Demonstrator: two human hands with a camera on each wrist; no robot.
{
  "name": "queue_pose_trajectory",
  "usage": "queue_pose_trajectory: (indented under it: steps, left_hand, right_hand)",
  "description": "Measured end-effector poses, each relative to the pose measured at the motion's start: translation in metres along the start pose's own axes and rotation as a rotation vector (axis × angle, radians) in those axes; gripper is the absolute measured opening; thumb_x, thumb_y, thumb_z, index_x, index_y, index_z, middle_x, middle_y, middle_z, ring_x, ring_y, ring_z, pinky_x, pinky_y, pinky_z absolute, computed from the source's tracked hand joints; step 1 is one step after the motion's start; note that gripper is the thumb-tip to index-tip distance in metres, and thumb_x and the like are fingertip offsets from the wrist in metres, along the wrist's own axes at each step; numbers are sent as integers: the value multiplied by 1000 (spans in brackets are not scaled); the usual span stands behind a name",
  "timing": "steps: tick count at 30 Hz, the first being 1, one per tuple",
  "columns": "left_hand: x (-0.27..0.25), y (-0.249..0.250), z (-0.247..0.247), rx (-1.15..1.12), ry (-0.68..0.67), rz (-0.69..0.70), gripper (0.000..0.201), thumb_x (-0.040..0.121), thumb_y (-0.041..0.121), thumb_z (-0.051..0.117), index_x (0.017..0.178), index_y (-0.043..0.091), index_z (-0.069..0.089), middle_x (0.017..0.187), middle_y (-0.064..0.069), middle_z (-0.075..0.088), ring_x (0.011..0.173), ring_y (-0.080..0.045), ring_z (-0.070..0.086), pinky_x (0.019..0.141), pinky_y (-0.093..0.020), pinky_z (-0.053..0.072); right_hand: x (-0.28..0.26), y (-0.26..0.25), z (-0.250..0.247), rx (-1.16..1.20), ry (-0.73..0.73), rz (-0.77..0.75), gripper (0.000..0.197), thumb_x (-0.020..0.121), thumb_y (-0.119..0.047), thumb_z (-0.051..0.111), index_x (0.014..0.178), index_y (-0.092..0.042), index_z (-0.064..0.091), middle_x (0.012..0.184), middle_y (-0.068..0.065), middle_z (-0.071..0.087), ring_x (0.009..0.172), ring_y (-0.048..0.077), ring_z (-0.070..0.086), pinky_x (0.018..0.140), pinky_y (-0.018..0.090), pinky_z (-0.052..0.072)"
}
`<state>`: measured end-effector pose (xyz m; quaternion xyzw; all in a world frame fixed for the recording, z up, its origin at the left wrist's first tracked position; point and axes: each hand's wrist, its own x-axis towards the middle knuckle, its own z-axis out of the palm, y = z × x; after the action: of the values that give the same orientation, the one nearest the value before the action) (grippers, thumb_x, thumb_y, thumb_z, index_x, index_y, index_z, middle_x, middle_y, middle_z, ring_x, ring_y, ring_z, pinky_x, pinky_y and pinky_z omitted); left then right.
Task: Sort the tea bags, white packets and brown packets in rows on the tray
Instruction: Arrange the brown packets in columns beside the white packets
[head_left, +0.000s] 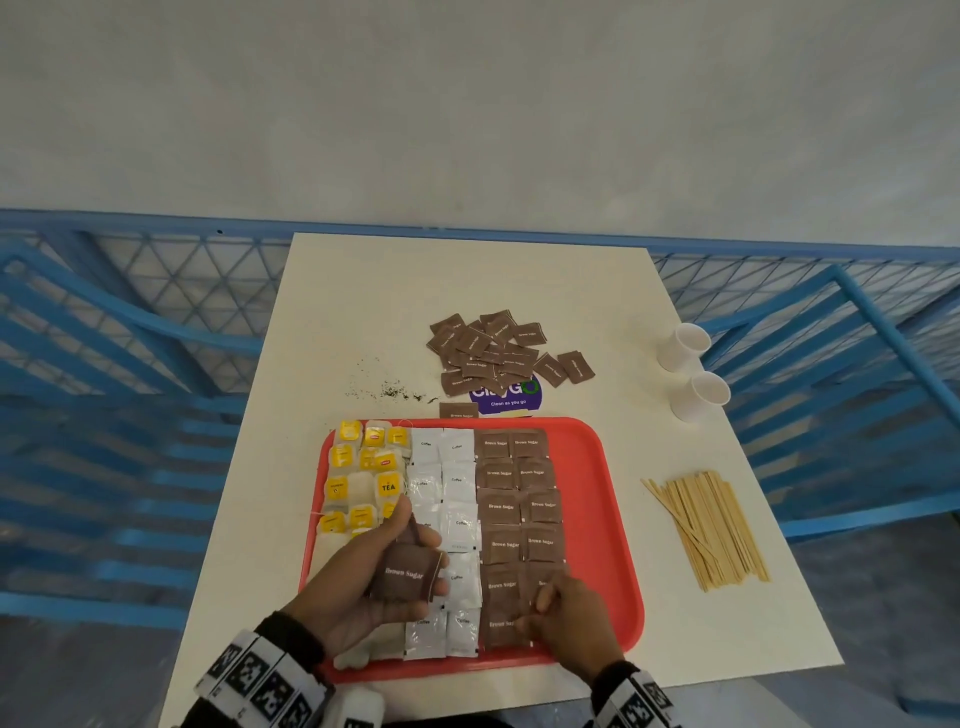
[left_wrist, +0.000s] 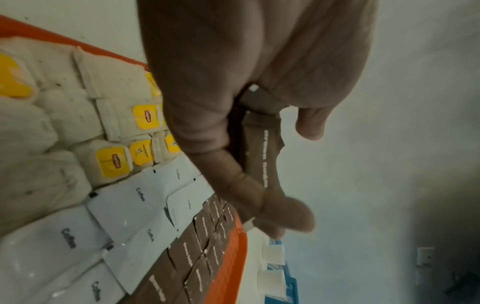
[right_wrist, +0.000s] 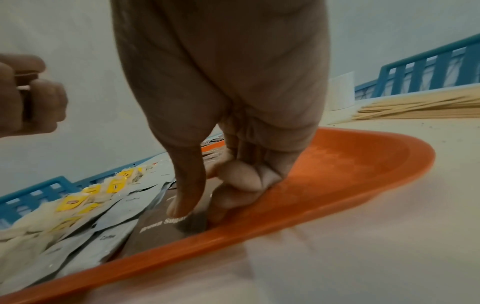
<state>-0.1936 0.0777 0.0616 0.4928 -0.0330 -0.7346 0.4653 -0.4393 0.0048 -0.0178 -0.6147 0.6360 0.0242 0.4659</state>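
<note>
A red tray (head_left: 613, 519) lies on the white table, packed in columns: tea bags (head_left: 363, 478) with yellow tags on the left, white coffee packets (head_left: 447, 519) in the middle, brown sugar packets (head_left: 519, 509) on the right. My left hand (head_left: 415, 545) hovers over the white column and grips a small stack of brown packets (head_left: 405, 571) between thumb and fingers; in the left wrist view the stack (left_wrist: 262, 154) stands edge-on in the hand (left_wrist: 285, 170). My right hand (right_wrist: 200, 207) is down at the near end of the brown column, thumb on a brown packet (right_wrist: 161, 224), curled fingers at its edge by the rim.
A loose pile of brown packets (head_left: 498, 353) lies beyond the tray, partly over a purple sticker (head_left: 506, 400). Tea crumbs (head_left: 395, 392) are scattered to its left. Two paper cups (head_left: 683, 345) and a heap of wooden stirrers (head_left: 711, 525) sit at the right. Blue railings (head_left: 130, 338) flank the table.
</note>
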Motion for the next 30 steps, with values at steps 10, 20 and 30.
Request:
queue_pose_trajectory:
  steps: [10, 20, 30]
  left_hand:
    - [11, 2, 17, -36, -11, -31, 26, 99, 25, 54, 107, 1, 62, 103, -26, 70, 95, -41, 72, 72, -52, 62]
    - [10, 1, 31, 71, 0, 48, 28, 101, 34, 51, 99, 7, 58, 97, -24, 64, 94, -45, 66, 54, -39, 60]
    - [-5, 6, 28, 320, -91, 126, 35, 92, 29, 65, 122, 12, 64, 108, -19, 74, 84, -36, 73, 55, -34, 61]
  right_hand:
    - [-46, -96, -29, 138, 131, -411, 26, 78, -43, 78, 81, -21, 64, 66, -11, 63, 59, -1, 56, 58, 14, 43]
    - [-44, -107, -22, 380, -47, -261, 11, 80, -13, 80, 78, -10, 69, 63, 1, 67, 54, 7, 63, 57, 24, 50]
    - [-50, -103, -37, 538, -106, -306, 19, 92, -20, 68, 84, -3, 67, 65, 5, 63, 52, 6, 54, 50, 16, 44]
